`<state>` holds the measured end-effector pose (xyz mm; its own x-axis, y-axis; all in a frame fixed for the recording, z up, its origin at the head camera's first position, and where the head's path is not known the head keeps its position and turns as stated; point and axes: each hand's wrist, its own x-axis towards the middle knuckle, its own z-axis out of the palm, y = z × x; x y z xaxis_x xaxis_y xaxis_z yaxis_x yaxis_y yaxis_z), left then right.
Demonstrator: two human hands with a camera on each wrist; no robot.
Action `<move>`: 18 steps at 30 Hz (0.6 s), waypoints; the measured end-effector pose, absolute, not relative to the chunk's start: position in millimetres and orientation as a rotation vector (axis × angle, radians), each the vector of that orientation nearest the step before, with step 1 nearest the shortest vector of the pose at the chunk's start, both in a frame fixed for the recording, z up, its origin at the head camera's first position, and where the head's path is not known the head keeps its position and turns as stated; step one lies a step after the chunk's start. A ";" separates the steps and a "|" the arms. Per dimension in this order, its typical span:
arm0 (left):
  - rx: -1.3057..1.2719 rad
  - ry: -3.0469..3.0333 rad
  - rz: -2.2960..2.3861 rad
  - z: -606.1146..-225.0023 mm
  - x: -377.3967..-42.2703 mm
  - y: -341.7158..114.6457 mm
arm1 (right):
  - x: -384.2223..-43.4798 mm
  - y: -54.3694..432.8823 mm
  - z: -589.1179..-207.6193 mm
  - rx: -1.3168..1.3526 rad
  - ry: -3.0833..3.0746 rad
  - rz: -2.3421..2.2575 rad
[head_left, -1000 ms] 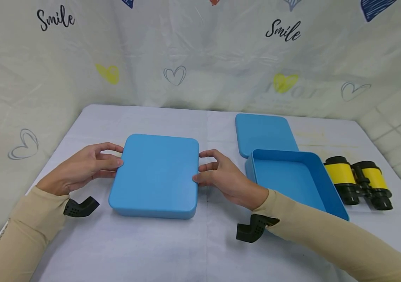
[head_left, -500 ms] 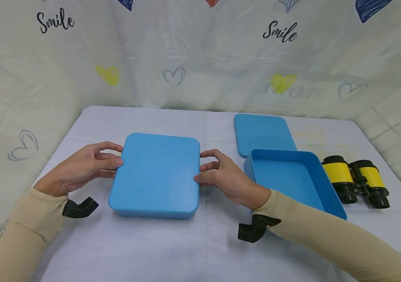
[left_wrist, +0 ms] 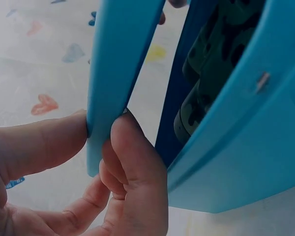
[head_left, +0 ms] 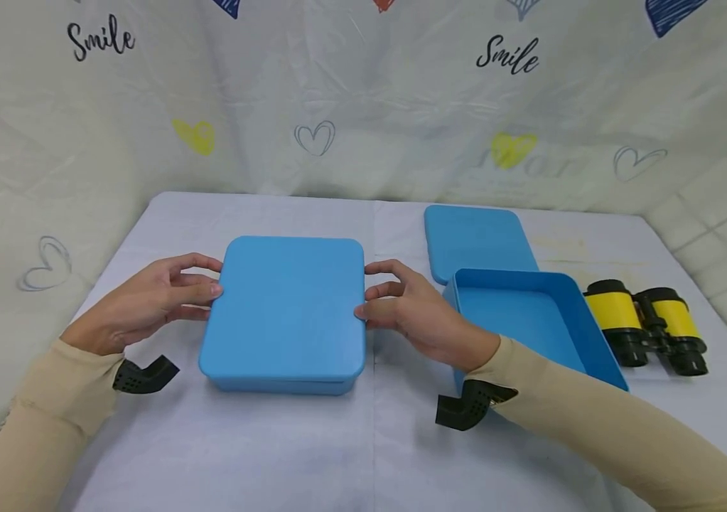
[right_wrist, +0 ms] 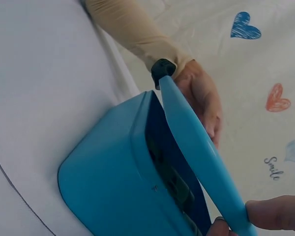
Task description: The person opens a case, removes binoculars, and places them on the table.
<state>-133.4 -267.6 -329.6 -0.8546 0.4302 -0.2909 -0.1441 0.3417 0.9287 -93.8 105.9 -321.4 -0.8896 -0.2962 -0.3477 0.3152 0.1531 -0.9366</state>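
A light blue square lid [head_left: 286, 306] sits tilted over a blue box [right_wrist: 113, 167] at mid table, its far side raised and its near edge close to the box's front rim. Between thumb and fingers, my left hand [head_left: 146, 302] pinches the lid's left edge. On the right edge, my right hand [head_left: 427, 320] pinches it too, thumb over the top face. Through the gap in the left wrist view shows a green and black camouflage-patterned thing [left_wrist: 221, 59] with rounded, tube-like parts, lying inside the box and partly hidden by its wall.
To the right stands a second, uncovered blue box [head_left: 517, 320], with my right forearm reaching across its near side. Another flat blue lid [head_left: 478, 242] lies behind it. Yellow and black binoculars [head_left: 644, 327] rest at the far right on the white-covered table [head_left: 273, 455].
The lid's far side has risen from the box, and its near edge now shows a gap line. Both hands have moved up slightly with it, the right one more.
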 end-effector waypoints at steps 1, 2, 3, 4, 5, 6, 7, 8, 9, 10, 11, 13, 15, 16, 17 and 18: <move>0.254 2.124 1.539 -328.8 -133.4 -267.3 | -94.2 105.9 -320.2 0.016 1.982 -1.786; 0.258 2.130 1.542 -327.9 -133.2 -267.3 | -94.6 105.7 -318.7 0.015 1.980 -1.788; 0.257 2.137 1.544 -327.1 -132.9 -267.7 | -95.2 105.4 -317.6 0.011 1.980 -1.790; 0.256 2.142 1.544 -326.9 -133.2 -268.5 | -96.5 104.9 -316.5 0.009 1.980 -1.790; 0.252 2.148 1.542 -326.7 -133.3 -269.6 | -97.8 104.4 -315.4 0.005 1.977 -1.790; 0.249 2.154 1.541 -326.4 -133.3 -270.7 | -99.0 103.8 -314.5 0.000 1.974 -1.791; 0.246 2.161 1.538 -326.1 -133.3 -271.8 | -100.0 103.3 -313.6 -0.004 1.971 -1.793; 0.248 2.163 1.539 -325.9 -133.5 -272.5 | -100.9 103.0 -312.8 -0.007 1.968 -1.795; 0.250 2.166 1.540 -325.6 -133.9 -272.9 | -101.7 102.8 -312.2 -0.010 1.965 -1.797; 0.253 2.170 1.538 -325.4 -134.4 -273.0 | -102.5 102.8 -311.5 -0.012 1.964 -1.800; 0.256 2.171 1.541 -325.0 -135.2 -272.7 | -103.1 102.9 -310.9 -0.014 1.964 -1.804; 0.258 2.173 1.545 -324.1 -137.1 -271.8 | -104.2 103.5 -309.6 -0.019 1.971 -1.810; 0.255 2.183 1.541 -322.8 -138.8 -271.0 | -105.2 103.9 -308.1 -0.021 1.975 -1.819; 0.252 2.189 1.537 -321.9 -139.4 -270.8 | -105.6 104.0 -307.4 -0.022 1.979 -1.823; 0.248 2.194 1.536 -321.0 -140.0 -270.6 | -106.1 103.9 -306.6 -0.023 1.981 -1.825; 0.243 2.198 1.534 -320.1 -140.4 -270.6 | -106.7 103.7 -305.9 -0.023 1.985 -1.826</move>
